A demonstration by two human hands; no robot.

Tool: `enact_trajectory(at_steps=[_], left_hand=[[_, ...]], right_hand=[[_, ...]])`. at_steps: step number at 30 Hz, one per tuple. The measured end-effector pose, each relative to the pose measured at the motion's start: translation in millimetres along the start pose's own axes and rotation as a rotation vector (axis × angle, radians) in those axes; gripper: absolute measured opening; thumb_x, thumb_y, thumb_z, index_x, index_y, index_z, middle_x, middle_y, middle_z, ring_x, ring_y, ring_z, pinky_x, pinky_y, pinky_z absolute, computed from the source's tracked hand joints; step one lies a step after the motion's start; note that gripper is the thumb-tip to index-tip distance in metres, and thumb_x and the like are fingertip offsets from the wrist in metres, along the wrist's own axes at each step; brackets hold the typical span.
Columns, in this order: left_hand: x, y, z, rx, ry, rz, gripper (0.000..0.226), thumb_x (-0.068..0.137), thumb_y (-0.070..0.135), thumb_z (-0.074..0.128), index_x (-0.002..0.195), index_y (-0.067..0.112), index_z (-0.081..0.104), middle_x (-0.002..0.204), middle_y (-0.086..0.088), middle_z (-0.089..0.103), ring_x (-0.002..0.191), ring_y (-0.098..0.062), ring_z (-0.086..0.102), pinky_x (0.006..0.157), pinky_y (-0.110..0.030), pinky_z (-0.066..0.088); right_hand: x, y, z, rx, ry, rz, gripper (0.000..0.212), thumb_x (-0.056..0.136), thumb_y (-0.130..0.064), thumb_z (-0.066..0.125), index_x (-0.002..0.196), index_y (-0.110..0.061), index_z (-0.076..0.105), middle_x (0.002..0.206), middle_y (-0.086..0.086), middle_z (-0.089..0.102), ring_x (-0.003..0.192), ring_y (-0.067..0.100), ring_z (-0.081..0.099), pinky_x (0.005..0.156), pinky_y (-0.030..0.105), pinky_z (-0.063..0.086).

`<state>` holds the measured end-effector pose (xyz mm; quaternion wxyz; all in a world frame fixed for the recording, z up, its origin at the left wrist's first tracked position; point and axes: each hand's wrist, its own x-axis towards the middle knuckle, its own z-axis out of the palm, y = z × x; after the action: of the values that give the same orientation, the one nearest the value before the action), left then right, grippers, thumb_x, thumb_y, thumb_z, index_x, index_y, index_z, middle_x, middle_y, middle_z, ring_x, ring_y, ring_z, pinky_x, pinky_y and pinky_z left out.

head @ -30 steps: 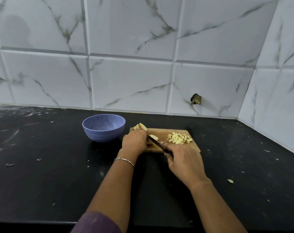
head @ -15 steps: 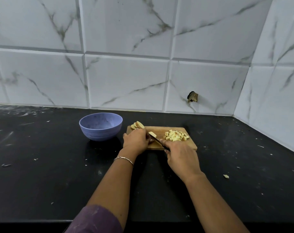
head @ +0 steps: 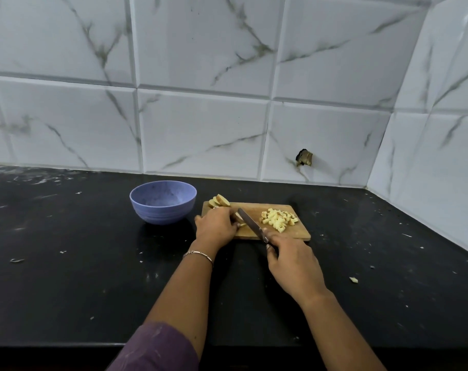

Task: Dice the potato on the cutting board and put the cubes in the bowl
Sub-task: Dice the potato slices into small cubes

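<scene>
On the black table (head: 67,277) below white marbled wall tiles (head: 200,135), left hand (head: 217,227) fingers curl on a pale potato piece (head: 239,218); right hand (head: 294,261) fingers clamp a steel knife (head: 250,224) whose blade meets it. Rectangular wooden cutting board (head: 302,232) beneath; yellow cubes (head: 278,219) right, round blue bowl (head: 162,212) left.

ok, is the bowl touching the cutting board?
Apart. The head view shows a strip of black counter between the blue bowl and the left edge of the cutting board.
</scene>
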<state>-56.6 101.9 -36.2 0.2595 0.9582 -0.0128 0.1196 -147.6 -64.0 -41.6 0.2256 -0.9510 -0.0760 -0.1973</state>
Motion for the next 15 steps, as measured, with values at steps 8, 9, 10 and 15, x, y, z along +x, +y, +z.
enact_trajectory(at_steps=[8,9,10,15], left_hand=[[-2,-1,5,-0.027,0.032,-0.048,0.020,0.094,0.034,0.060,0.111,0.026,0.067,0.115,0.002,0.065,0.123,-0.021,0.049,0.104,-0.047,0.031],[-2,-1,5,-0.032,0.032,-0.051,0.020,0.094,0.034,0.061,0.110,0.026,0.067,0.115,0.002,0.065,0.124,-0.021,0.049,0.103,-0.047,0.031],[-2,-1,5,-0.032,0.030,-0.052,0.019,0.094,0.034,0.061,0.110,0.026,0.067,0.115,0.002,0.065,0.124,-0.021,0.049,0.103,-0.047,0.031],[-1,-2,6,-0.025,0.029,-0.050,0.020,0.094,0.035,0.060,0.111,0.027,0.066,0.116,0.002,0.064,0.125,-0.021,0.047,0.103,-0.046,0.032]], right_hand=[[-17,-1,-3,-0.092,-0.019,0.025,0.046,0.104,-0.034,0.045,0.149,-0.041,0.037,0.093,-0.011,0.058,0.077,0.006,0.052,0.068,0.021,0.044],[-19,-3,-3,-0.114,-0.017,0.023,0.046,0.105,-0.035,0.044,0.150,-0.041,0.036,0.091,-0.010,0.056,0.074,0.006,0.050,0.065,0.021,0.041],[-20,-4,-2,-0.136,-0.016,0.025,0.047,0.105,-0.035,0.043,0.150,-0.041,0.035,0.090,-0.010,0.055,0.071,0.006,0.048,0.062,0.020,0.039],[-21,-5,-1,-0.174,-0.020,0.033,0.046,0.105,-0.035,0.041,0.151,-0.041,0.035,0.091,-0.009,0.056,0.069,0.007,0.045,0.058,0.022,0.036]])
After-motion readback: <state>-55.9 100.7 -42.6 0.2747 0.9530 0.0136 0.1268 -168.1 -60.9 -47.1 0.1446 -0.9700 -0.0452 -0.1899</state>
